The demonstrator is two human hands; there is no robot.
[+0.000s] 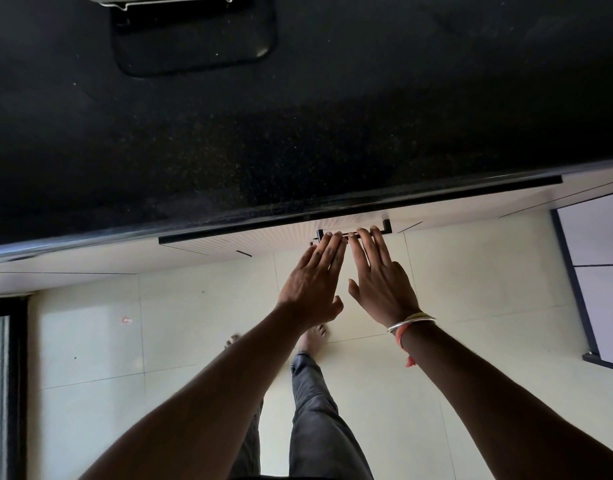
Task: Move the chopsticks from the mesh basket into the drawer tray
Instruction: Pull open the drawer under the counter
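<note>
Both hands reach side by side to the drawer (350,225): the left hand (312,285) and right hand (381,285) lay straight, open fingers (333,242) on its black handle (353,233), under the dark surface (298,133). No chopsticks show.

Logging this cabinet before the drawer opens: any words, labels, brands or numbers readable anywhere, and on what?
None. The black countertop, white drawer front and its dark handle, under the left hand and right hand, show no readable text.
</note>
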